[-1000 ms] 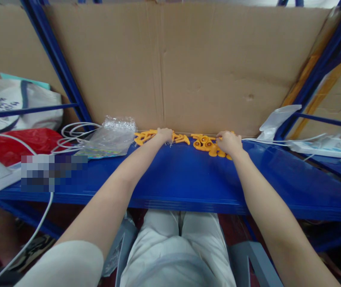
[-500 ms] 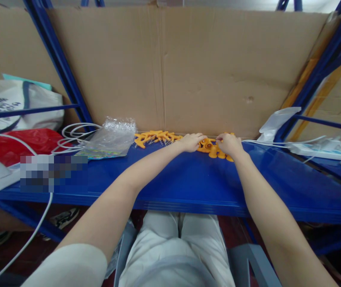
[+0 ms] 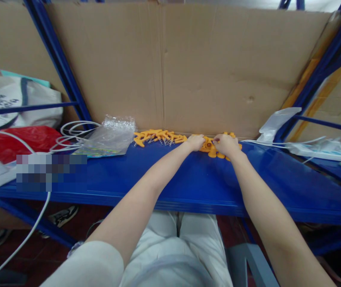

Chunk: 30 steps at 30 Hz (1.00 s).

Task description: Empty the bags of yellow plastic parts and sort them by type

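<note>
Both of my hands are at the back of the blue shelf, over a heap of small orange cup-shaped plastic pieces (image 3: 212, 153). My left hand (image 3: 195, 142) is closed at the heap's left edge, its fingers bent together; what they hold is hidden. My right hand (image 3: 226, 144) reaches over the heap's right part with thumb and fingers pinched, and what is between them is too small to make out. Left of my left hand lies a pile of orange stick-like pieces (image 3: 158, 135) with thin metal chains.
A clear plastic bag (image 3: 110, 137) lies left of the piles, beside white cables (image 3: 69, 137) and a red bag (image 3: 39, 137). Cardboard (image 3: 203, 71) stands behind the shelf (image 3: 188, 179). To the right are a power strip (image 3: 322, 150) and blue posts (image 3: 316, 79).
My left hand has shifted slightly, and its forearm has swung to the right. My right hand has moved slightly left over the orange pieces.
</note>
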Tool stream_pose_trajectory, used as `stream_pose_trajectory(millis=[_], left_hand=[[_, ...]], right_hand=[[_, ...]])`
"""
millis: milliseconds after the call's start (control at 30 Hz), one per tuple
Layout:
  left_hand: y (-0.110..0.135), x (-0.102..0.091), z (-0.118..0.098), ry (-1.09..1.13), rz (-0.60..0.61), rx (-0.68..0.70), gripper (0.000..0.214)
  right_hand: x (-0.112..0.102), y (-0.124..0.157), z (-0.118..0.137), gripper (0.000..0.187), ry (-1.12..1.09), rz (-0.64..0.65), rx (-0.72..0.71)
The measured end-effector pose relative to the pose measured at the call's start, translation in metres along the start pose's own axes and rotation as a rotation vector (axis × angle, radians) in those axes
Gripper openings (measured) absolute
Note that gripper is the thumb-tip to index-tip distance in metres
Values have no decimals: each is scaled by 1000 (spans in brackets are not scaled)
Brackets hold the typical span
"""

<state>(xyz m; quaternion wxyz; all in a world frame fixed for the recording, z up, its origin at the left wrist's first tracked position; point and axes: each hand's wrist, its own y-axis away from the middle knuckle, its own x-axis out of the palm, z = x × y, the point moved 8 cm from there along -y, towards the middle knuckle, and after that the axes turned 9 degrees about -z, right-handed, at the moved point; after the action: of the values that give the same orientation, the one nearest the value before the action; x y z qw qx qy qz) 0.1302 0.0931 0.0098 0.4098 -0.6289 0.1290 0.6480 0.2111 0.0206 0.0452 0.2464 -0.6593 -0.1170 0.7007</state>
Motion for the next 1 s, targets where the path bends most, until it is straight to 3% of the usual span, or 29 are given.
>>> stream_pose_trajectory(millis=[167, 333, 533, 733, 1000], left_hand=[[-3, -2, -2, 24, -38, -57, 35], [-3, -9, 9, 46, -76, -108, 37], [-6, -28, 19, 154, -269, -73, 44], [8, -55, 2, 249, -395, 76, 40], [65, -85, -4, 359, -536, 207, 46]], right_hand=[[-1, 1, 2, 35, 1, -7, -7], [-1, 1, 3, 35, -4, 1, -15], [0, -1, 6, 37, -81, -46, -67], [0, -5, 11, 49, -393, -166, -37], [3, -2, 22, 55, -990, -63, 190]])
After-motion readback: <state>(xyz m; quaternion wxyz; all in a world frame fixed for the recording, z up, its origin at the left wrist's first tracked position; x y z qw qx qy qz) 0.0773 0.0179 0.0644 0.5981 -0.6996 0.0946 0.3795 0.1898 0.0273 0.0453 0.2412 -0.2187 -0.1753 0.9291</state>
